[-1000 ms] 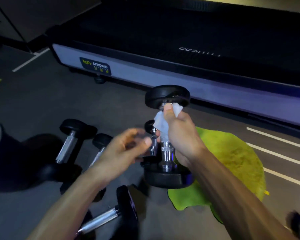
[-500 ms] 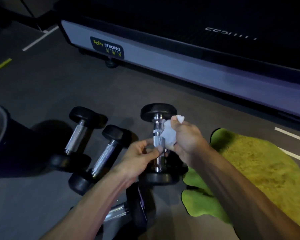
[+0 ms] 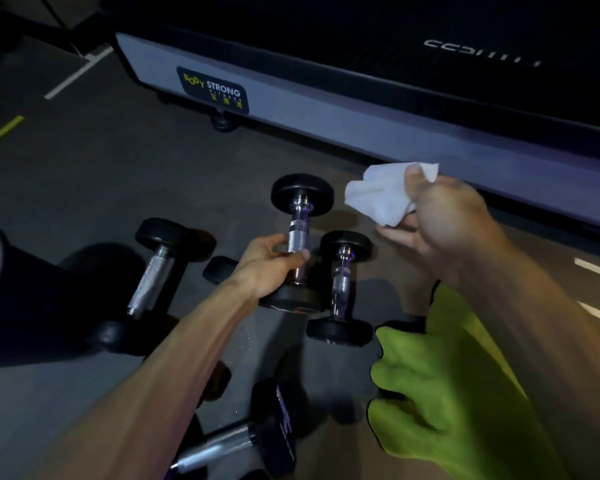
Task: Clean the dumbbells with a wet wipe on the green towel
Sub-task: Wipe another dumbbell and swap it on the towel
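Note:
My left hand [image 3: 269, 263] grips the chrome handle of a black-ended dumbbell [image 3: 301, 199] that stands tilted on the floor, left of the green towel [image 3: 458, 393]. My right hand [image 3: 444, 223] holds a crumpled white wet wipe [image 3: 381, 195] in the air, to the right of that dumbbell and apart from it. A second dumbbell [image 3: 342, 282] lies just right of the held one, near the towel's edge. Further dumbbells lie on the floor at the left [image 3: 153, 271] and at the bottom [image 3: 236, 441]. The towel's right part is hidden by my right arm.
A treadmill deck [image 3: 326, 109] with a "Body Strong" label runs across the back. A dark rounded object [image 3: 0, 289] sits at the left edge. White and yellow lines mark the grey floor.
My right hand has lifted the wipe off the dumbbell's handle and moved right and up. My left hand now grips the handle fully. The view has shifted, showing a second dumbbell beside it.

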Demonstrator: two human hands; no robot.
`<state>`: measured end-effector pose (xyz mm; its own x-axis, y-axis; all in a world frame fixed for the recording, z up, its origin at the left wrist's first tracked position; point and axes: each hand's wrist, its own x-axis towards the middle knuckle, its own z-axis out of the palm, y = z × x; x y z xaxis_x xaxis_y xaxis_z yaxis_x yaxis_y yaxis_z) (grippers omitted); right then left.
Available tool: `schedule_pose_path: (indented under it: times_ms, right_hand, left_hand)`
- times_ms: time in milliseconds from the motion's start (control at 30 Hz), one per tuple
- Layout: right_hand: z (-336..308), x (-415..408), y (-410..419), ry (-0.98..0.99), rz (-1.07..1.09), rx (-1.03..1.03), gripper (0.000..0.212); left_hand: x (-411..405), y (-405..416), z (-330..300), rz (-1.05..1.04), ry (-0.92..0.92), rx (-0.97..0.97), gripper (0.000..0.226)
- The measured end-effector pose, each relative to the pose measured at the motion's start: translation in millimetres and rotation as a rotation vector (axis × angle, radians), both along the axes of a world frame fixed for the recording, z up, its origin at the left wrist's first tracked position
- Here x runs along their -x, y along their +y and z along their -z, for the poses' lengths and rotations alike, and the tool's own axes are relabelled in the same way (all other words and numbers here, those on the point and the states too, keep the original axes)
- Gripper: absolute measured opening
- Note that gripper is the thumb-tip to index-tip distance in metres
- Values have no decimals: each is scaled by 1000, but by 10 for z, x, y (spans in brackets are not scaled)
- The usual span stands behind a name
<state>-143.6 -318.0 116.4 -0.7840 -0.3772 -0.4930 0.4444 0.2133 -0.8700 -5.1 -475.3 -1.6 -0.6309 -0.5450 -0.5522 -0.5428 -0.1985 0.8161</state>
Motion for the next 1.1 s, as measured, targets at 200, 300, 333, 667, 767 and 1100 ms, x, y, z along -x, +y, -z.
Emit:
schedule_pose_path:
  times_ms: [200,300,333,667,767,1100]
  right_hand:
    - [185,-141,65,8,-130,-79,23]
    - [288,-257,-35,14,-186,-136,33]
    - [295,-285,-63,22,-215,-167,43]
    - [507,-240,108,97,-271,-204,81]
    - [445,-299,129,101,-284,-215,63]
    - [557,-1094,153,-48,-305,-68,27]
  left_hand:
    - [292,-47,444,-9,-232,208,32]
    - [384,3,646,20,-307,245,35]
    - [394,25,684,38,-344,253,36]
    - [358,105,821,142,-423,335,33]
    - [306,149,765,225,-426,381,32]
    - [-764,421,283,229,49,523,19]
